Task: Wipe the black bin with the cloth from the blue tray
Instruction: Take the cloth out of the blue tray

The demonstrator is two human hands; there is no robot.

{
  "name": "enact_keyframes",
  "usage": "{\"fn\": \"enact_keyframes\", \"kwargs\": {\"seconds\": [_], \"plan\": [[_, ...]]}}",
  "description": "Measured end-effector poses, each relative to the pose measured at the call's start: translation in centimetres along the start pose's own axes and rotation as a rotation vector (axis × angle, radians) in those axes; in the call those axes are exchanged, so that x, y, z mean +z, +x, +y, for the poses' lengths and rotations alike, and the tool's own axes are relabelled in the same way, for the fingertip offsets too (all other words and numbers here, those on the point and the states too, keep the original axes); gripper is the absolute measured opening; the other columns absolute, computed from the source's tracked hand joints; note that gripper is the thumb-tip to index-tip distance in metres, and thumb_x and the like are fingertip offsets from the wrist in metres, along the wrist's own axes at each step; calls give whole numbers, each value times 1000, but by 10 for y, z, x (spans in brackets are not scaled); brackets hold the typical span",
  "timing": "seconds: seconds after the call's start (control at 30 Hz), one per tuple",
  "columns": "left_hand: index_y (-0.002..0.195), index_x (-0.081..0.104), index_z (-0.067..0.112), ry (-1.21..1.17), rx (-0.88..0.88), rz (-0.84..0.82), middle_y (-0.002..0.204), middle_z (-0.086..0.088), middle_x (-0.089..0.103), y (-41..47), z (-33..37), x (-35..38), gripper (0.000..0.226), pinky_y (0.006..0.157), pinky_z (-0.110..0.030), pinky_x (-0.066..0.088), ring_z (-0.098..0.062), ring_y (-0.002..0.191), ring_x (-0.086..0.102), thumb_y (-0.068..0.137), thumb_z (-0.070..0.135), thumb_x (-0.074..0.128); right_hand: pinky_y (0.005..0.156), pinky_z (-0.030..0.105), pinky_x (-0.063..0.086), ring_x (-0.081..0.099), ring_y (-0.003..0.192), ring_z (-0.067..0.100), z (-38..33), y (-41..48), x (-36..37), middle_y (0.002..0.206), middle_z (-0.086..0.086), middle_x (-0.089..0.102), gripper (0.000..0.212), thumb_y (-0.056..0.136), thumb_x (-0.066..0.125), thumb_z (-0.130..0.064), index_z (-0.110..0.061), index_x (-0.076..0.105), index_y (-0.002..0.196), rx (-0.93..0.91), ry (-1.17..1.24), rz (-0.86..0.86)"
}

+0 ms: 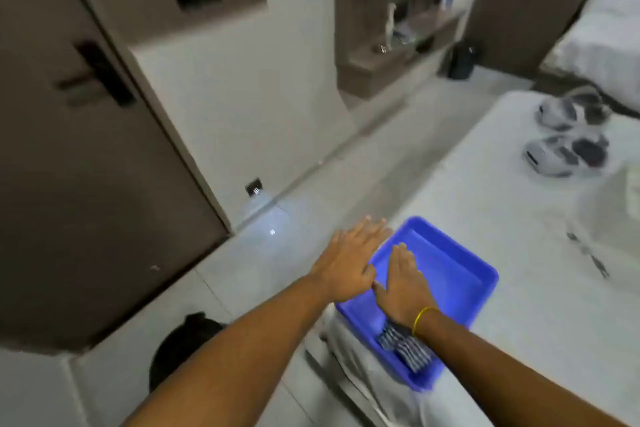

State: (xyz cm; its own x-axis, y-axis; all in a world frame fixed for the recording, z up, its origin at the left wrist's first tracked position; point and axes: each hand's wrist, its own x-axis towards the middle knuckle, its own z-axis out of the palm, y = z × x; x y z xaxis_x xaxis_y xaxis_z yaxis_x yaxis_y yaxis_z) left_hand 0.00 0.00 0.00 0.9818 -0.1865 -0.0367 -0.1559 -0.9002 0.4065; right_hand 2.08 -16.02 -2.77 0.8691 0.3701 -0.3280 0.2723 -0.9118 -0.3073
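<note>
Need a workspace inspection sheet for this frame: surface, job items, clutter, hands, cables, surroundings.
Surface: white bed, sheet wrinkled near the corner.
Job's things: blue tray on the bed corner; striped cloth in its near end; black bin on the floor below left, partly hidden by the left arm.
Clutter: two headsets on the bed's far side.
Grippers: left hand flat and open at the tray's left rim; right hand flat and open over the tray; neither holds the cloth.
Cables: nothing seen.
Surroundings: brown door at left, second bed behind, tiled floor.
</note>
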Motion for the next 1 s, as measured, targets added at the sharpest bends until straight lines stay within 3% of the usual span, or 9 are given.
{"fn": "enact_keyframes", "kwargs": {"seconds": [0.13, 0.2, 0.3, 0.37, 0.5, 0.63, 0.7, 0.87, 1.0], "plan": [[172, 4, 32, 49, 54, -317, 182, 7, -5, 49, -7, 158, 94, 130, -65, 20, -23, 169, 9, 99, 16, 62, 128, 44, 26, 23, 160, 38, 91, 31, 109, 171, 27, 17, 86, 102, 48, -41, 8, 11, 163, 229, -25, -84], [171, 2, 33, 109, 112, -427, 182, 6, -9, 68, -4, 229, 88, 128, -68, 19, -24, 168, 12, 104, 21, 57, 129, 46, 25, 22, 161, 40, 125, 41, 148, 172, 29, 17, 90, 101, 46, -41, 9, 7, 164, 276, -60, -100], [172, 4, 27, 266, 212, -461, 182, 0, 6, 91, -1, 294, 75, 127, -66, 24, -30, 166, 19, 110, 31, 47, 129, 47, 25, 19, 162, 41, 160, 54, 181, 173, 28, 15, 86, 101, 47, -38, 2, 8, 167, 280, -89, -119], [171, 6, 22, 354, 239, -459, 176, -6, 23, 101, -1, 315, 84, 123, -65, 30, -31, 162, 25, 105, 33, 57, 121, 47, 34, 34, 155, 42, 177, 62, 195, 168, 28, 29, 84, 99, 53, -35, 3, 18, 165, 304, -46, -85], [169, 13, 19, 415, 227, -426, 154, -3, 49, 112, 2, 316, 98, 109, -57, 41, -30, 143, 45, 93, 38, 72, 94, 50, 49, 61, 117, 46, 187, 69, 203, 131, 26, 60, 66, 93, 60, -32, 2, 47, 147, 295, -119, 50], [135, 57, 20, 372, 236, -405, 134, -4, 60, 104, -3, 290, 43, 100, -51, 42, -30, 130, 56, 94, 27, 67, 79, 46, 49, 65, 101, 48, 177, 69, 187, 103, 23, 66, 36, 82, 62, -30, -5, 72, 105, 268, -49, -3], [126, 60, 17, 360, 273, -379, 132, -6, 59, 92, -13, 268, 31, 93, -48, 46, -32, 123, 60, 95, 19, 65, 73, 42, 46, 65, 93, 47, 162, 63, 170, 88, 16, 58, 31, 77, 60, -33, -8, 73, 90, 228, 35, -9], [128, 60, 10, 205, 329, -202, 118, -9, 67, 46, -54, 178, 38, 70, -37, 32, -33, 109, 62, 91, 0, 59, 57, 37, 42, 61, 73, 32, 95, 50, 135, 85, 3, 61, 9, 84, 61, -27, -20, 60, 90, -26, 227, 124], [124, 64, 9, 263, 299, -72, 105, -13, 71, -6, -106, 100, 35, 62, -41, 46, -37, 98, 66, 92, -4, 58, 53, 35, 32, 66, 72, 39, 17, 47, 129, 82, 7, 70, 14, 91, 60, -27, -20, 59, 103, -253, 177, 205]]}}
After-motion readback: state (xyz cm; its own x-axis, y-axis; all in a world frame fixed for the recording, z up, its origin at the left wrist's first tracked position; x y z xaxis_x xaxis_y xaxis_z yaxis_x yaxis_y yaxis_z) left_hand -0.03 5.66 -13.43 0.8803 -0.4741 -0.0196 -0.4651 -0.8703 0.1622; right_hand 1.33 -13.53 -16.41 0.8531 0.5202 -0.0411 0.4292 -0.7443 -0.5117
